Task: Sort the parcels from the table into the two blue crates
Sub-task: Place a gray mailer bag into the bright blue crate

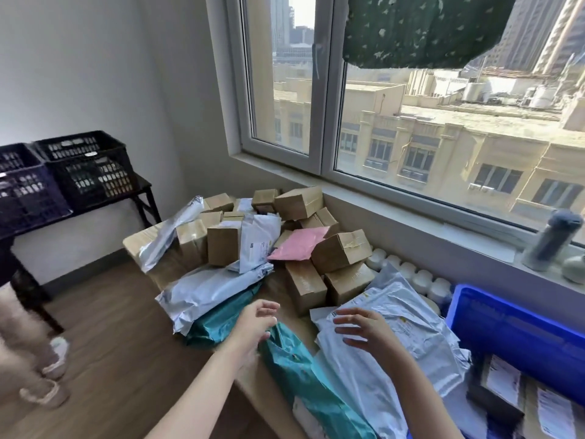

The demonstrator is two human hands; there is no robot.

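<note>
A heap of parcels covers the table (pixel 278 293): several brown cardboard boxes (pixel 340 251), grey-white mailer bags (pixel 209 291), a pink mailer (pixel 299 247) and teal mailers (pixel 297 375). My left hand (pixel 253 324) hovers with relaxed fingers just above the near teal mailer, holding nothing. My right hand (pixel 364 327) is spread open over a white mailer (pixel 389 346) at the near right. A blue crate (pixel 512 324) stands at the right with labelled parcels inside. Two dark crates (pixel 85 166) sit on a black side table at the far left.
A window with a wide sill runs behind the table; a grey bottle (pixel 552 242) stands on the sill. White bottles (pixel 411 274) line the gap under the sill. Another person's legs in slippers (pixel 47 369) stand on the wooden floor at the left.
</note>
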